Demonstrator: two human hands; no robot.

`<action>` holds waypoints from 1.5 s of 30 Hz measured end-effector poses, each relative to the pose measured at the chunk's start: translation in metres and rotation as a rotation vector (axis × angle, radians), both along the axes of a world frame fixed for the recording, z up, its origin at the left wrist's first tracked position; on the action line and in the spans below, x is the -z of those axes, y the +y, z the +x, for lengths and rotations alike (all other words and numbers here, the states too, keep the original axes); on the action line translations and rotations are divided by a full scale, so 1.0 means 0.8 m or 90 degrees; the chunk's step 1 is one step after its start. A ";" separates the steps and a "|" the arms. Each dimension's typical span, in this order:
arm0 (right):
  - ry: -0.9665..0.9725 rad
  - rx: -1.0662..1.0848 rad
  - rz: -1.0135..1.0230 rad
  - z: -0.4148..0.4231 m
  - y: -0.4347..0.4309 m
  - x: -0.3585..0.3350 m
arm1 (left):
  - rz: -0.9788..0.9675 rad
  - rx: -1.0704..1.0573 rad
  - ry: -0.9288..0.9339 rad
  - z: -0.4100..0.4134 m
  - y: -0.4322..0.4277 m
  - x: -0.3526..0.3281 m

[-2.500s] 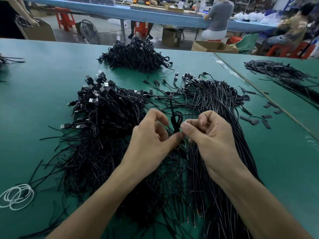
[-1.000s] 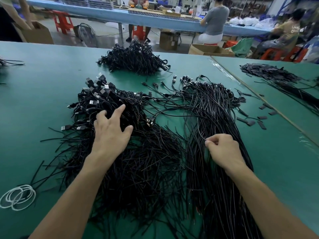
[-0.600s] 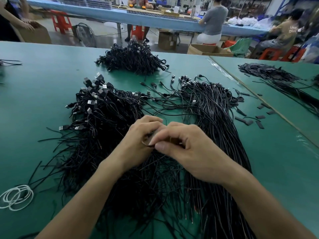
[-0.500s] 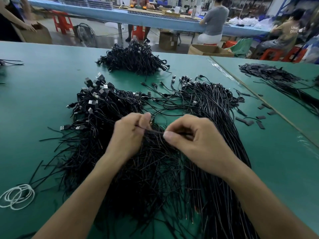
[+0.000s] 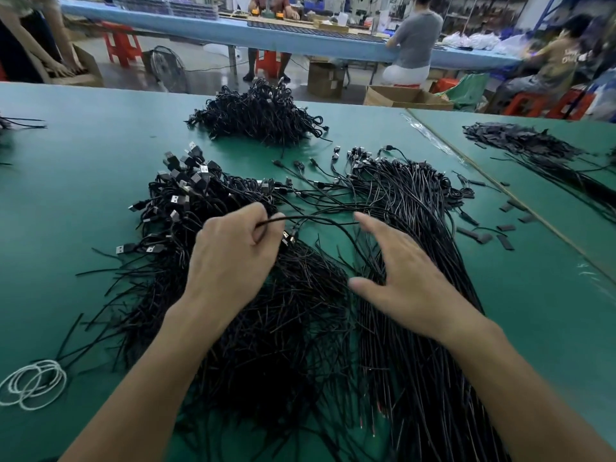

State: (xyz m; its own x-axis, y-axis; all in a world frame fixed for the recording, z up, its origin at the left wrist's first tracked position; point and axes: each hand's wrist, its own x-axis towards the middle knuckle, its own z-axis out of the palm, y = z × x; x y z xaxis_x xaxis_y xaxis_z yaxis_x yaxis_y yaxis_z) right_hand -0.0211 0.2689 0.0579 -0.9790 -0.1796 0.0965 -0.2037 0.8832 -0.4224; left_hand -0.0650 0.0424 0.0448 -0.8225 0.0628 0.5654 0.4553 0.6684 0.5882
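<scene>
- While the left hand (image 5: 233, 261) curls its fingers (image 5: 256, 213) and thumb round one thin black cable (image 5: 316, 220), it pinches that cable above the middle of the green worktop (image 5: 83, 145).
- That cable arches to the right and goes down under the right hand (image 5: 403, 281).
- The right hand has its fingers (image 5: 366, 225) spread wide and holds nothing; I cannot tell if it touches the cable.
- A small plug (image 5: 288, 237) hangs just beside the left thumb.
- Under the left hand lies a heap of short cables (image 5: 283, 328), with USB plugs (image 5: 186, 191) at its far left side.
- Under the right hand lies a bundle of long cables (image 5: 420, 201) that reaches the near edge.
- Another black heap (image 5: 260, 118) sits near the far edge.
- White loops of cord (image 5: 33, 385) lie by the near left corner.
- Small black strips (image 5: 480, 236) lie towards the right edge.
- Marks on the plugs and letters on a far shirt (image 5: 563, 58) are too blurry to read.
</scene>
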 end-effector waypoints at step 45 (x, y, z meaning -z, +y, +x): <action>0.103 0.010 -0.277 0.016 -0.038 -0.037 | 0.730 0.351 -0.287 0.027 0.030 -0.021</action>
State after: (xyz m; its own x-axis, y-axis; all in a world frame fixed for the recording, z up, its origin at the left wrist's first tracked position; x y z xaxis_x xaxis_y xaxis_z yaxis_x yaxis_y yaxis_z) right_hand -0.0087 0.2385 0.0871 -0.9473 -0.0747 0.3115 -0.2861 0.6347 -0.7178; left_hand -0.0435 0.0663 0.0619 -0.9699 0.1205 0.2115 0.1240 -0.5032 0.8552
